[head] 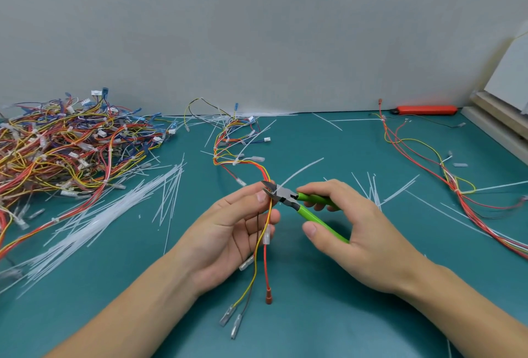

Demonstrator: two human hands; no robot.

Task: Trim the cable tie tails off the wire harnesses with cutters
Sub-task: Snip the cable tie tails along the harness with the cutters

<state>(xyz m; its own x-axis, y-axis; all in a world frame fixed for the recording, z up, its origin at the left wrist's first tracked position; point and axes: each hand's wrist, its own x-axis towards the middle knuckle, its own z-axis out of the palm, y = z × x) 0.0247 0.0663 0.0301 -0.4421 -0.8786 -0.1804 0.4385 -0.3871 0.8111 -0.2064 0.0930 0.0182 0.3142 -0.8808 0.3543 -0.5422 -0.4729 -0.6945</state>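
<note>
Left hand [228, 224]: palm up, fingers curled loosely around the harness, thumb tip pressing the wires just below the cutter blades.
Right hand [351, 232]: fingers and thumb wrapped around the two green handles of the cutters [288, 197]; handles stand apart.
Cutter jaws: parted, set at the tie on the wires; whether the blades touch the tail I cannot tell.
Harness [267, 214]: red, yellow and brown wires run from the far middle of the surface through the left hand and hang toward the camera, ending in clear sleeved terminals and one red one.
Tie tail [303, 170]: thin white strip slanting up and right from the jaws; its root is hidden behind the blades.
Hidden: the tie head itself is too small to make out; the right palm covers the handle ends.
Pile [65, 151]: tangled harnesses at far left, cut off by the frame edge.
Loose ties [114, 212]: a white bundle beside the pile, more strips scattered to the right of the hands.
Second harness [445, 174]: lies at right, running out of frame.
Red tool [427, 109]: by the wall at far right; its kind is unclear.
Surface [328, 314]: teal mat.
Room: plain grey wall [257, 28] behind; pale boards [503, 117] at the right edge, cut off.
</note>
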